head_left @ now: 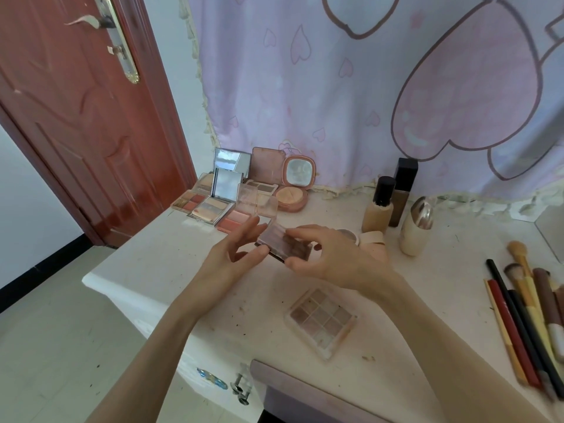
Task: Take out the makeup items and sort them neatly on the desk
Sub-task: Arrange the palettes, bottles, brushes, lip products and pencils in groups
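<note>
You hold a small eyeshadow palette (283, 242) above the white desk (152, 257), your right hand (332, 257) pinching its near edge, your left hand (235, 251) touching its left end with straight fingers. Open compacts (244, 184) stand at the back left, another palette (322, 320) lies nearer you, brushes (531, 315) far right.

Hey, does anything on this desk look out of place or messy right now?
Yes. The nine-pan eyeshadow palette lies alone and askew near the front edge, apart from the open palettes grouped at the back. The white desk looks stained and speckled.
</note>
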Tool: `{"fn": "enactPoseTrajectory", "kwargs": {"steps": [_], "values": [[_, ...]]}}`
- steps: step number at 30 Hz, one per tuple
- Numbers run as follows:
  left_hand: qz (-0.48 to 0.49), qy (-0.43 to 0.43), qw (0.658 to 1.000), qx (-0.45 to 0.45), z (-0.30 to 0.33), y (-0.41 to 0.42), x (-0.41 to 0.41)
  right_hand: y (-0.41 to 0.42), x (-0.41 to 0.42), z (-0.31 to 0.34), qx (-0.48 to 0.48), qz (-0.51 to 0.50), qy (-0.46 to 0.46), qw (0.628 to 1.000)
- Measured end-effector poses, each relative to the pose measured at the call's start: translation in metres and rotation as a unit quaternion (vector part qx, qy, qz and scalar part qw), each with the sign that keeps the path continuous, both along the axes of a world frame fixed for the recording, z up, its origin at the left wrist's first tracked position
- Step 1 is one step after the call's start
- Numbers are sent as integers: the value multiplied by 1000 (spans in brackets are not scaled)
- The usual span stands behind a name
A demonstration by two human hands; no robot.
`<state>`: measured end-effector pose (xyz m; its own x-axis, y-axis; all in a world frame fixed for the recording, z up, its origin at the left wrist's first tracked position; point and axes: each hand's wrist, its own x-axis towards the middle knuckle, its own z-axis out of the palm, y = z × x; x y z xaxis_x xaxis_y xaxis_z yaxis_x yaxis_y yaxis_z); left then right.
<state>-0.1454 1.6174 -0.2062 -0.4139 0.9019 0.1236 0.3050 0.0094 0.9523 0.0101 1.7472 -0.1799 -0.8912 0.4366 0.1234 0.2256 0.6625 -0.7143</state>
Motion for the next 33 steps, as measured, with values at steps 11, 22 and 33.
{"fn": "enactPoseTrajectory", "kwargs": {"steps": [11, 22, 33], "values": [[-12, -145, 989, 43, 6, 10, 15, -4, 1, -19, -72, -66, 112, 989], [34, -165, 983, 79, -3, 16, 23, -5, 2, -25, -148, -68, 164, 973], [-10, -228, 968, 108, -6, 17, 19, 7, 6, -25, -224, -79, 159, 958]]}}
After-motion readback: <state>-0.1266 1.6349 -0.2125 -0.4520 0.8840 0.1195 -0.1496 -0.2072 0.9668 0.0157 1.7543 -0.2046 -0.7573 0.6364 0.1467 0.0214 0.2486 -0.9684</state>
